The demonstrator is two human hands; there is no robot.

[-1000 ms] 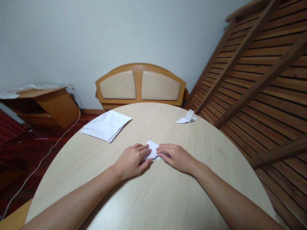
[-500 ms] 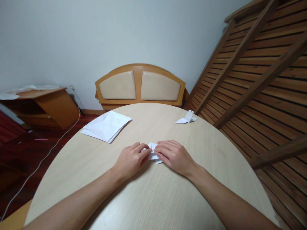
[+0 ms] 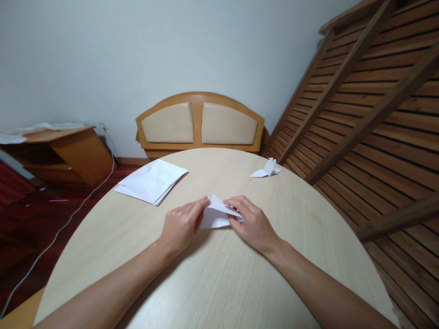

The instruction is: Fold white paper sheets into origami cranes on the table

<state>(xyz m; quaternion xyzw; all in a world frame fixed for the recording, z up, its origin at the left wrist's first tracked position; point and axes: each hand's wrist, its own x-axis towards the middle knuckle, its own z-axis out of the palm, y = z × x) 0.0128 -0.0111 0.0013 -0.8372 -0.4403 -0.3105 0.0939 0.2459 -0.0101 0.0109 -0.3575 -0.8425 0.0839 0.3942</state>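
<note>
A folded piece of white paper [image 3: 216, 216] is between my two hands, over the middle of the round table [image 3: 206, 283]. My left hand [image 3: 183, 224] grips its left side, with the thumb and index finger near the upper left corner. Its right edge is pinched between the thumb and fingers of my right hand [image 3: 253, 225]. One flap of the paper stands raised above the layer below. My fingers cover both ends of the sheet.
A stack of white paper sheets [image 3: 152, 180] lies at the table's left. Near the far right edge stands a folded paper crane [image 3: 267, 169]. Beyond the table is a headboard [image 3: 199, 121]; slatted wood panels [image 3: 360, 128] lean on the right.
The small folded paper, earlier pressed flat under both hands, is now lifted and opened wider, with one flap raised. My hands have turned and their fingers grip its sides.
</note>
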